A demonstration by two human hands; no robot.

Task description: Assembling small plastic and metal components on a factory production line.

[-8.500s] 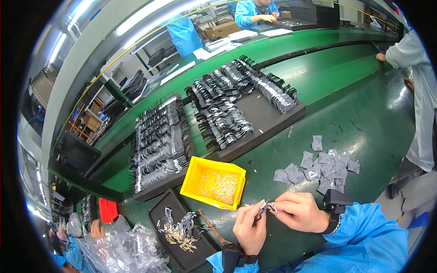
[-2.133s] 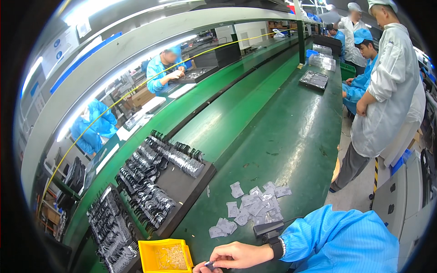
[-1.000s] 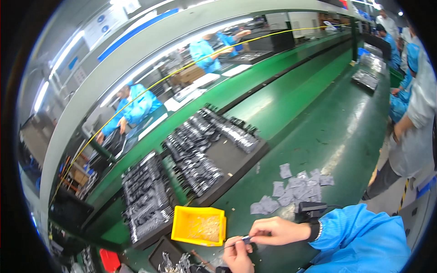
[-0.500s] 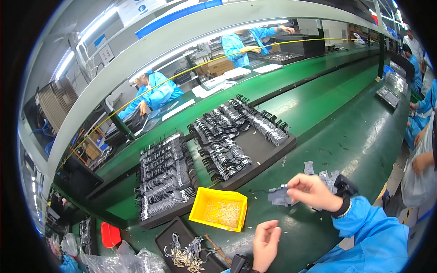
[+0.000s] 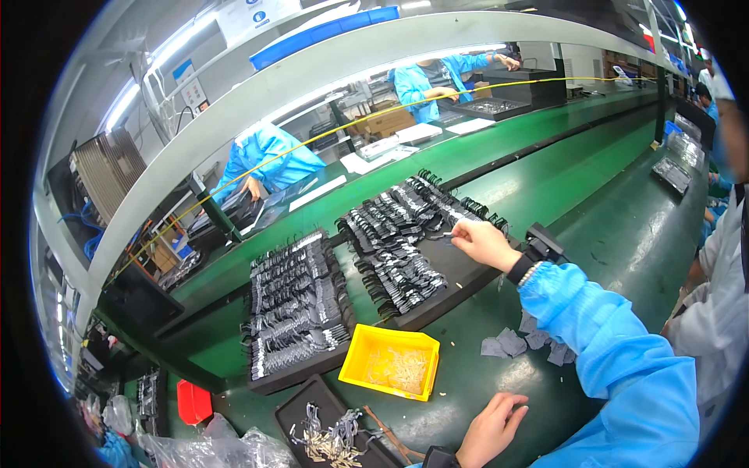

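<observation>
My right hand (image 5: 485,243) reaches over the right-hand black tray (image 5: 460,300), its thumb and fingers pinched together. A thin dark piece with a pale edge (image 5: 441,235) shows at the fingertips; most of it is hidden. Beside it, packed rows of small dark flat parts with black leads (image 5: 402,269) fill much of that tray. My left hand (image 5: 493,427) rests low over the green bench, empty, thumb apart from its loosely curved fingers. Between the hands lies a loose group of flat grey pieces (image 5: 511,343). A yellow bin (image 5: 353,366) with small pale strips stands left of my left hand.
Another black tray of packed parts (image 5: 300,300) sits to the left. Nearer is a dark tray (image 5: 290,405) with gold-tipped pieces, by a red bin (image 5: 193,403) and clear plastic bags (image 5: 234,448). Two co-workers (image 5: 269,152) sit across the bench; people stand at the right.
My right hand has moved from the loose grey pieces forward and left, over the right-hand tray, carrying a thin piece. The left hand has shifted slightly right; the view has turned a little.
</observation>
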